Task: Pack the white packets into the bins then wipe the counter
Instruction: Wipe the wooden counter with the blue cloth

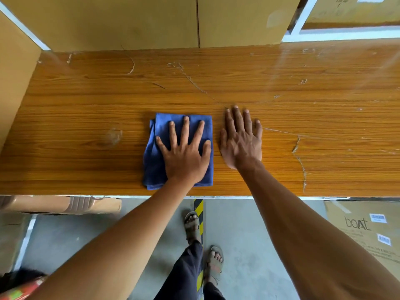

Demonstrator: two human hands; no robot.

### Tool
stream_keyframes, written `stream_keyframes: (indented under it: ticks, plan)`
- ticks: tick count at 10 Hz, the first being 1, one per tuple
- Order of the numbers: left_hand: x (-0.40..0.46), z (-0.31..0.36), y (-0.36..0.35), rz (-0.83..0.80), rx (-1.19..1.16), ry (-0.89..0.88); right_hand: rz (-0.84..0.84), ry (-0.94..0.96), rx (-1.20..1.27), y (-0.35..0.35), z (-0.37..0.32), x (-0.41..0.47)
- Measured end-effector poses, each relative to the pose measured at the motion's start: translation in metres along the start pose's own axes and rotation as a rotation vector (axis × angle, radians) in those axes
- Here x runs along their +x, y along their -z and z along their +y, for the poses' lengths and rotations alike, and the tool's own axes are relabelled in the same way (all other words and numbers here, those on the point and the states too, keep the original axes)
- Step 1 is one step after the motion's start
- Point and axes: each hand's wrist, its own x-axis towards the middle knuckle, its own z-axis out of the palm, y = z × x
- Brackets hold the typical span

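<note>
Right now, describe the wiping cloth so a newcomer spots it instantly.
Start at the long wood-grain counter fronting the cardboard boxes. Near its front edge, centre, the left hand presses flat on a folded blue cloth. It is the only blue item; the right hand beside it rests on bare wood.

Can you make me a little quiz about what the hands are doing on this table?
1. True or false: the left hand lies flat, fingers spread, on the blue cloth.
2. What is under the right hand? A) the cloth B) the bare wooden counter C) a white packet
3. Fill in: behind the counter stand big cardboard ____.

Key:
1. True.
2. B. It lies flat on the wood, to the right of the cloth.
3. Boxes.
</note>
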Motion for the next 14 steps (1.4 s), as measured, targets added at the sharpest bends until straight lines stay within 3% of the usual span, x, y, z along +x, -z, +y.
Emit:
stream_keyframes:
  ticks: [1,4,6,7,10,12,14]
  plan:
    - [0.009,0.003,0.002,-0.051,-0.02,-0.002,0.001,-0.001,-0.008,0.005,0.0,0.009]
    - [0.18,0.007,0.014,-0.092,-0.068,0.057,-0.046,0.008,-0.016,0.012,0.005,0.102]
    - [0.121,-0.006,0.009,-0.038,-0.017,-0.062,-0.01,-0.018,0.024,0.016,0.007,0.129]
    - [0.119,-0.007,0.01,-0.087,-0.02,-0.076,-0.007,-0.029,0.017,0.018,0.004,0.132]
    - [0.267,0.022,0.017,-0.128,-0.047,-0.054,0.006,-0.02,0.012,0.014,0.007,0.135]
    - [0.191,0.01,0.011,-0.037,-0.016,-0.134,0.0,-0.03,0.017,0.014,0.007,0.135]
    - [0.254,0.03,0.015,-0.105,-0.056,-0.09,-0.001,-0.018,0.014,0.013,0.008,0.136]
